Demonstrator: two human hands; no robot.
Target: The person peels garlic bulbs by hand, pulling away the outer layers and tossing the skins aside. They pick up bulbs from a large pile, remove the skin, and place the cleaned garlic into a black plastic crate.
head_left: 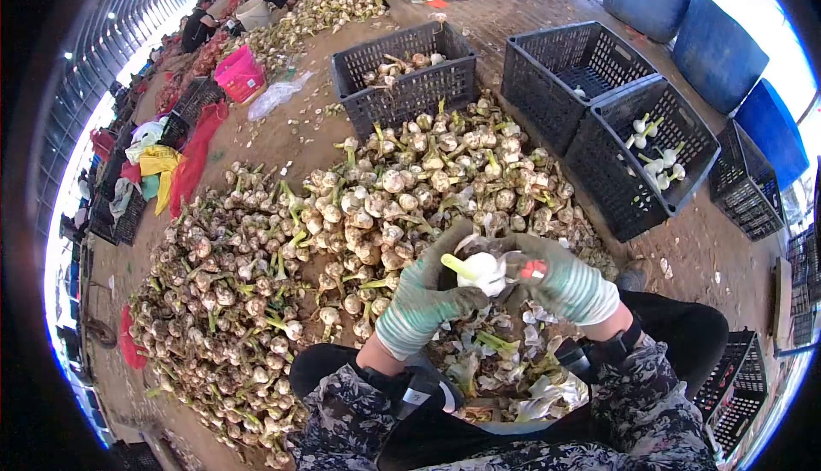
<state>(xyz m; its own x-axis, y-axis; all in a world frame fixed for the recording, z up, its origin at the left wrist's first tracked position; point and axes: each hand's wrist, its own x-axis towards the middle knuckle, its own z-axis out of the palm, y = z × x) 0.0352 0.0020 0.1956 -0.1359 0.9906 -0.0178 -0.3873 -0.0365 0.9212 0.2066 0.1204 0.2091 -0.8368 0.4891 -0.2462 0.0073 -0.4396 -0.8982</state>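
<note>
Left hand (430, 290) and right hand (554, 276), close together
Both wear gloves (409, 324), fingers curled in toward each other. Behind each hand some bare wrist (380, 357) shows, then, farther back, a flowery sleeve (344, 415).

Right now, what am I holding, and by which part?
A round white garlic bulb with a pale-green stem, held by its rounded body in your gloved left hand. Your right hand is opposite the stem; that hand's exact grip is unclear.

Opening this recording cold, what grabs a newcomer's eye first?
Probably the huge garlic heap, sprawling from centre to left. Next, right of centre, the gloved left hand holding a white bulb, with the right hand close beside it. Then the bright pink bucket at upper left.
</note>
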